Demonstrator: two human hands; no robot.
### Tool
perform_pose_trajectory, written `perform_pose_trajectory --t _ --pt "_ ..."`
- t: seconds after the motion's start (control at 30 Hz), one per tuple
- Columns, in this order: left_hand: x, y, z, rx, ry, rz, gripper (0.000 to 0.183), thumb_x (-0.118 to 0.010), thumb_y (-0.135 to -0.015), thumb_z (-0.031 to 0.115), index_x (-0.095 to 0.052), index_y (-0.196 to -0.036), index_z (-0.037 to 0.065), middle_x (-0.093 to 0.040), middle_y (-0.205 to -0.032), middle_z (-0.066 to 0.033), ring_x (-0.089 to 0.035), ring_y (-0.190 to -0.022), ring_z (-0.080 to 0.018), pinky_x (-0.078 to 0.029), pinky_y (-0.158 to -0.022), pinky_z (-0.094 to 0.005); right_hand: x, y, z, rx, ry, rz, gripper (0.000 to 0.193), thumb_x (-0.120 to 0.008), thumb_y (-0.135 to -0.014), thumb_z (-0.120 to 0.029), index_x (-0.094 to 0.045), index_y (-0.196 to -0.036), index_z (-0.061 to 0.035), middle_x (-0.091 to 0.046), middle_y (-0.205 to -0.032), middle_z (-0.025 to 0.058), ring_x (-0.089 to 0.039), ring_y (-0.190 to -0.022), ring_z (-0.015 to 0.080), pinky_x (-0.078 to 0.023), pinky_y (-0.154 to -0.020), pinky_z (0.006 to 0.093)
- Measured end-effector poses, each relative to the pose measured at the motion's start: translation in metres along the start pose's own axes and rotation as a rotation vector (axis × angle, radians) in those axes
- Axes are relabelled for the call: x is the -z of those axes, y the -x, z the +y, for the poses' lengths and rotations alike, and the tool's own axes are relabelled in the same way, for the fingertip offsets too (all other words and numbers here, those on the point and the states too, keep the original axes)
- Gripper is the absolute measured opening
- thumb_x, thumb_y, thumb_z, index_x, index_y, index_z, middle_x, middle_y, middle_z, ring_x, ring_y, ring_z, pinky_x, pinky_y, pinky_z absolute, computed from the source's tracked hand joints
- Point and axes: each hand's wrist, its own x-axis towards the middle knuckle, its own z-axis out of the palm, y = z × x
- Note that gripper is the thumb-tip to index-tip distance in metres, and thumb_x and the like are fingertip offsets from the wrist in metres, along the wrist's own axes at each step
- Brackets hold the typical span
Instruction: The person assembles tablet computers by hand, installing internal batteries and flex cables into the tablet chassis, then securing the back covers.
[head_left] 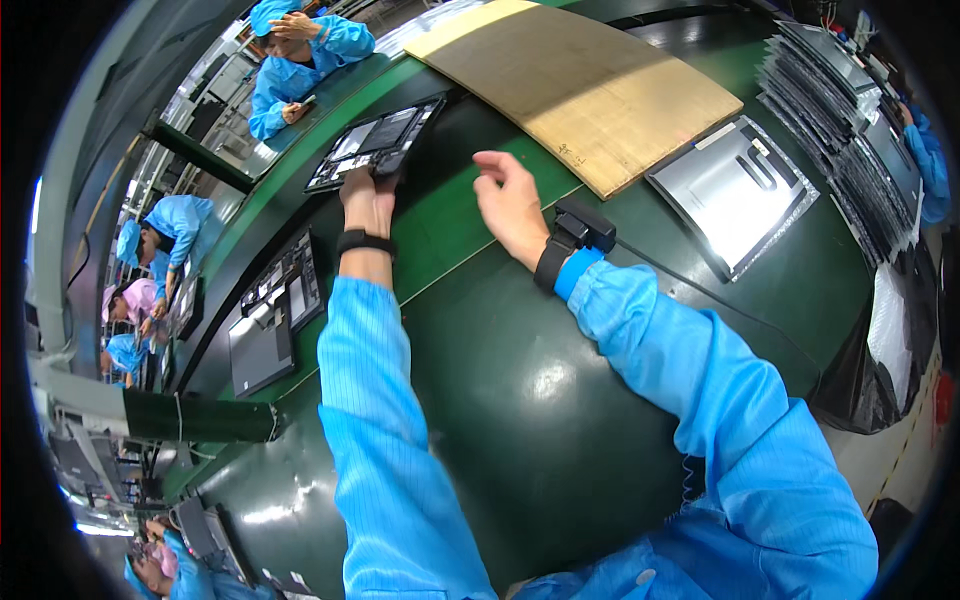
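Observation:
My left hand (368, 200) grips the near edge of an opened laptop base (372, 142), its dark frame and inner parts bare. The base is tilted above the belt at the far left, and the fingers under it are partly hidden. My right hand (508, 205) hovers over the green table to the right of it, empty, with its fingers loosely bent and apart. On that wrist sits a black strap with a small black box (585, 226) and a cable. Another opened laptop (265, 340) lies on the belt, left of my left forearm.
A large wooden board (580, 85) lies at the far side. Right of it, a silver laptop panel (735, 195) rests on a wrapping sheet, with a tall stack of wrapped panels (835, 130) beyond. A green-wrapped bar (200, 415) juts in from the left. Several co-workers sit along the line.

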Motion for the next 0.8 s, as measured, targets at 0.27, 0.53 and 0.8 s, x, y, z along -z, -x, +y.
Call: perform_pose_trajectory --t 0.27,0.53,0.8 --pt "0.054 0.292 0.140 0.067 -0.388 -0.377 0.035 -0.052 -0.103 0.007 -0.056 -0.137 -0.003 -0.065 -0.133 -0.0117 -0.064 -0.121 -0.0224 -0.049 -0.108 -0.0387 0.119 0.050 -0.113 -0.508 -0.612 -0.404 0.084 -0.052 -0.104 -0.055 -0.019 -0.161 -0.0027 -0.045 -0.153 0.0193 -0.056 -0.128 0.0300 -0.049 -0.105 0.0443" --pt "0.058 0.409 0.081 0.169 -1.024 -0.675 0.050 -0.056 -0.105 0.017 -0.047 -0.150 -0.003 -0.061 -0.125 -0.0076 -0.056 -0.113 -0.0161 -0.043 -0.102 -0.0288 0.193 0.312 -0.182 -0.787 -0.637 -0.655 0.082 -0.049 -0.108 -0.016 0.010 -0.165 -0.0157 -0.019 -0.168 0.0081 -0.034 -0.149 0.0245 -0.046 -0.111 0.0422" --pt "0.027 0.409 0.095 -0.055 -1.522 -1.088 0.042 -0.056 -0.091 -0.007 -0.067 -0.131 0.002 -0.057 -0.123 -0.0128 -0.056 -0.115 -0.0280 -0.046 -0.102 -0.0347 0.202 0.321 -0.191 -1.263 -0.725 -1.157 0.041 -0.045 -0.112 -0.023 -0.050 -0.143 0.0028 -0.062 -0.137 0.0159 -0.060 -0.128 0.0248 -0.054 -0.103 0.0364"
